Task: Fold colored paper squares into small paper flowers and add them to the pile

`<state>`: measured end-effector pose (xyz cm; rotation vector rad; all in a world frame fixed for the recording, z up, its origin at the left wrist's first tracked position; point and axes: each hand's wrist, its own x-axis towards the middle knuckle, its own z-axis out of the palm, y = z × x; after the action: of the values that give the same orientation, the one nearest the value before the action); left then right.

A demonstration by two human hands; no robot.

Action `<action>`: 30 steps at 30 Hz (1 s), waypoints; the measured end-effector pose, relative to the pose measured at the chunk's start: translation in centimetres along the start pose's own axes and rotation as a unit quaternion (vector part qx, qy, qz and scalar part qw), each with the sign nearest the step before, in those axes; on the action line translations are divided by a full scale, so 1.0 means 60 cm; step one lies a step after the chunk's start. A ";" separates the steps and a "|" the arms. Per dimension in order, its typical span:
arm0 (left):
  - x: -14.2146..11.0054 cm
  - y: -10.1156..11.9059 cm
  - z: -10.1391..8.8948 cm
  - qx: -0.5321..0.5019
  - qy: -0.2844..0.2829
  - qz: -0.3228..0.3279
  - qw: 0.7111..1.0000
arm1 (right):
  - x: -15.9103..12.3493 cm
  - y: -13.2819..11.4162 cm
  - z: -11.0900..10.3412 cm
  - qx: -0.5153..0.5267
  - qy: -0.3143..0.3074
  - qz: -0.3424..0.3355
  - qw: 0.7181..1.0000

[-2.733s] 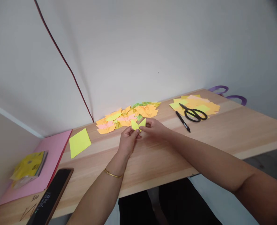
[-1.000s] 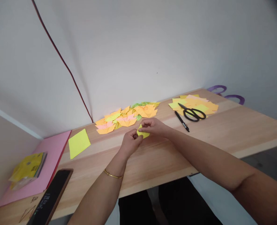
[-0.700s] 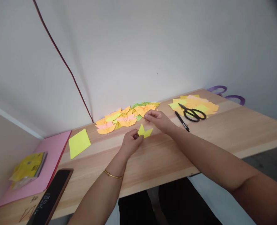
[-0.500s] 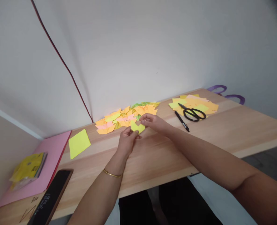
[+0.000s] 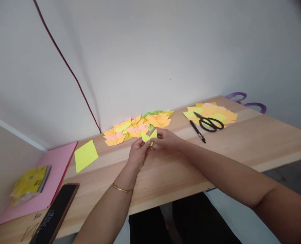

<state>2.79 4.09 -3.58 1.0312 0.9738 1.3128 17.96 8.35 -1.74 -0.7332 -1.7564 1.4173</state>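
My left hand (image 5: 138,153) and my right hand (image 5: 165,139) meet above the middle of the wooden table (image 5: 181,169). Both pinch a small folded yellow-green paper piece (image 5: 147,136) whose two pointed tips stand upward between the fingertips. A gold bangle (image 5: 121,189) sits on my left wrist. Just behind the hands lies a pile of folded orange, pink and green paper shapes (image 5: 137,125) against the wall.
A yellow-green paper square (image 5: 85,155) lies left of the hands, beside a pink sheet (image 5: 45,179) bearing a yellow packet (image 5: 29,183). A dark phone (image 5: 55,213) rests at the near left edge. At right, black scissors (image 5: 209,122) lie on loose paper squares (image 5: 213,113), with a black pen (image 5: 197,131) beside them.
My right hand let go and lifted away for a moment, leaving the piece in my left hand alone. It has come back, and both hands now pinch the piece with its points up.
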 end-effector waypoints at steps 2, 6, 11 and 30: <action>0.001 -0.002 -0.002 0.025 0.000 0.008 1.000 | 0.000 0.000 0.001 0.026 -0.008 -0.002 1.000; 0.001 -0.004 -0.003 0.070 0.001 -0.002 0.998 | 0.000 0.000 0.002 0.038 -0.004 0.007 0.999; 0.001 -0.003 -0.005 0.109 0.006 0.008 0.994 | 0.001 0.002 0.005 0.067 -0.013 -0.008 0.998; -0.008 0.010 -0.007 0.303 0.003 0.026 0.952 | -0.002 -0.003 -0.012 -0.156 0.013 -0.056 0.986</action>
<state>2.19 3.63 -3.16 1.5223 1.4088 1.0730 18.66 8.61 -1.51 -0.7963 -1.9907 1.0663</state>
